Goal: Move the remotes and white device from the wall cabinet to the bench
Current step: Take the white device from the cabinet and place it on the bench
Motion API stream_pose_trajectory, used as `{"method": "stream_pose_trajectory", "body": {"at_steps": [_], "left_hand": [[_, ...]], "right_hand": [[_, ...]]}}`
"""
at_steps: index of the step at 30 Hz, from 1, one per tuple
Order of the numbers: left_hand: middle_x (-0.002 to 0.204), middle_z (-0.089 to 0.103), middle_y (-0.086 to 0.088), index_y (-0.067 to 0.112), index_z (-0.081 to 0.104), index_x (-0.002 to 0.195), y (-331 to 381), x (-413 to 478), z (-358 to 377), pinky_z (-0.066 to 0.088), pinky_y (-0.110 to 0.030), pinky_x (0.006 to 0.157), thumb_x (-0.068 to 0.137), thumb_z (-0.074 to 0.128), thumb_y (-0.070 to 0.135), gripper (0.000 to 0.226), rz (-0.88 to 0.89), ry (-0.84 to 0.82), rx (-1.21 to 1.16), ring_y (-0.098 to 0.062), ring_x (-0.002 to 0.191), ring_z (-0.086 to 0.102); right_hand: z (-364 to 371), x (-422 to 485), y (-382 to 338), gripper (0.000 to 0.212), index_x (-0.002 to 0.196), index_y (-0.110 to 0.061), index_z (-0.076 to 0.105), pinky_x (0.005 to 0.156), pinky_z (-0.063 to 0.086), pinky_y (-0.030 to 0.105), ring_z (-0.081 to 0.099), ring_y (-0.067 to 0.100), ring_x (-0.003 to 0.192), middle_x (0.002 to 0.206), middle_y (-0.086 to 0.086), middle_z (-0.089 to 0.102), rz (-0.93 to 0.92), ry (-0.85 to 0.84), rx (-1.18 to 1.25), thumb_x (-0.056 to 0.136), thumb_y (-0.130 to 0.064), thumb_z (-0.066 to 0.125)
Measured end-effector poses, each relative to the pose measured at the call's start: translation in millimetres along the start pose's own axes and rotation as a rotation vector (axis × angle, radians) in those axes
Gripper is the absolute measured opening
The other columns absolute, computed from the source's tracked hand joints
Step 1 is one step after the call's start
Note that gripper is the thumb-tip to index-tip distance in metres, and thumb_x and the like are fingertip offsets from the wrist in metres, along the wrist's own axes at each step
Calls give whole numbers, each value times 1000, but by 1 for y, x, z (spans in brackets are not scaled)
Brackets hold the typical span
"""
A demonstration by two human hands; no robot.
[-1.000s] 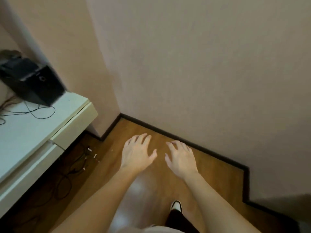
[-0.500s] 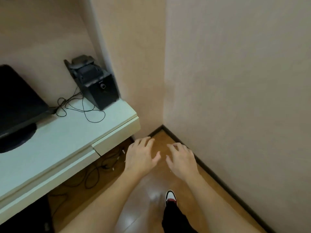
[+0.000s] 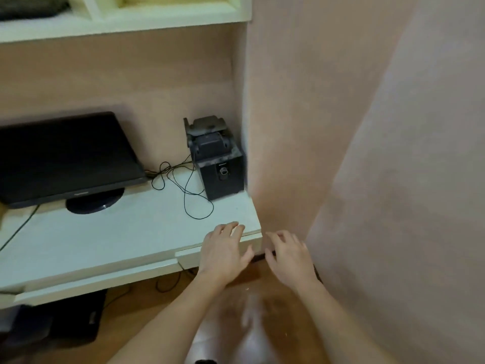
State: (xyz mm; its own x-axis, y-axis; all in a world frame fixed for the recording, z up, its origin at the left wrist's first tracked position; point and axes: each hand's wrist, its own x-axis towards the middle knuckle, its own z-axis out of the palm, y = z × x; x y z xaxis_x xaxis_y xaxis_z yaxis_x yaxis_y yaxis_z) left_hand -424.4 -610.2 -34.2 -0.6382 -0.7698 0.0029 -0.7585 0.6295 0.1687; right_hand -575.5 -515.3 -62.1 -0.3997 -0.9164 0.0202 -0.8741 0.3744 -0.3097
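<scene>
View's swung left & up: white wall cabinet now seen overhead, dark remote-like item inside. Left hand & right hand spread wide, empty. Risk: black cable snagged during reach.

On the worktop, a monitor stands left, a speaker far right by the wall, cable between; shelves above.
</scene>
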Motion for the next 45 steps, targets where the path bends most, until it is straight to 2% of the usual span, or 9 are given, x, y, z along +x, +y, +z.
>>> {"method": "stream_pose_trajectory", "body": {"at_steps": [8, 11, 15, 19, 24, 29, 35, 41, 45], "left_hand": [[152, 50, 2, 25, 48, 146, -62, 29, -18, 37, -41, 112, 93, 41, 57, 62, -158, 83, 39, -24, 139, 44], [147, 56, 0, 24, 53, 142, -82, 41, -26, 41, -42, 109, 89, 37, 58, 65, -156, 123, 45, -25, 135, 48], [148, 54, 1, 25, 51, 144, -104, 61, -43, 40, -42, 110, 90, 41, 58, 64, -119, 166, 50, -25, 137, 47], [141, 59, 3, 24, 55, 139, -117, 83, -77, 43, -40, 106, 86, 40, 57, 64, -93, 259, 55, -23, 129, 52], [131, 66, 0, 19, 64, 129, -127, 111, -134, 51, -42, 95, 82, 46, 54, 61, -24, 438, 58, -25, 118, 61], [133, 66, -1, 18, 64, 129, -120, 134, -200, 51, -43, 97, 83, 50, 53, 60, 29, 577, 56, -27, 120, 61], [138, 63, -4, 17, 63, 132, -115, 143, -274, 51, -45, 100, 84, 51, 53, 62, 89, 763, 82, -28, 125, 58], [127, 69, -4, 16, 67, 123, -111, 151, -358, 54, -44, 93, 81, 52, 51, 57, 125, 968, 115, -29, 117, 63], [128, 68, -4, 15, 66, 125, -106, 160, -417, 52, -42, 95, 80, 52, 52, 59, 148, 1069, 160, -29, 118, 61]], "right_hand": [[7, 75, -43, 45, 133, -23, 53, 90, 47, 43, 56, 26, 113, 127, 4, 59, -164, 0, -27, 91, -37, 50], [3, 98, -61, 46, 135, -24, 52, 92, 46, 43, 55, 26, 116, 130, 3, 57, -180, 31, -46, 92, -40, 48], [-13, 125, -86, 50, 142, -28, 43, 103, 41, 41, 45, 21, 129, 142, 0, 49, -176, 49, -43, 95, -43, 45], [-37, 151, -113, 51, 141, -27, 45, 102, 38, 37, 44, 19, 130, 140, -2, 51, -219, 140, -65, 92, -42, 47], [-87, 184, -148, 47, 132, -25, 55, 99, 43, 38, 52, 21, 123, 129, -1, 58, -281, 324, -61, 87, -39, 53], [-151, 206, -178, 45, 127, -24, 58, 97, 45, 38, 55, 21, 118, 123, -1, 60, -322, 497, -24, 83, -36, 59], [-224, 215, -193, 48, 134, -25, 53, 103, 41, 40, 50, 21, 125, 132, 0, 56, -354, 595, -48, 87, -37, 55], [-291, 224, -212, 47, 127, -24, 58, 90, 49, 41, 59, 26, 114, 128, 3, 60, -358, 737, -20, 83, -38, 54], [-340, 232, -231, 50, 130, -24, 56, 92, 48, 41, 56, 27, 119, 131, 5, 57, -402, 828, 41, 81, -33, 58]]}}
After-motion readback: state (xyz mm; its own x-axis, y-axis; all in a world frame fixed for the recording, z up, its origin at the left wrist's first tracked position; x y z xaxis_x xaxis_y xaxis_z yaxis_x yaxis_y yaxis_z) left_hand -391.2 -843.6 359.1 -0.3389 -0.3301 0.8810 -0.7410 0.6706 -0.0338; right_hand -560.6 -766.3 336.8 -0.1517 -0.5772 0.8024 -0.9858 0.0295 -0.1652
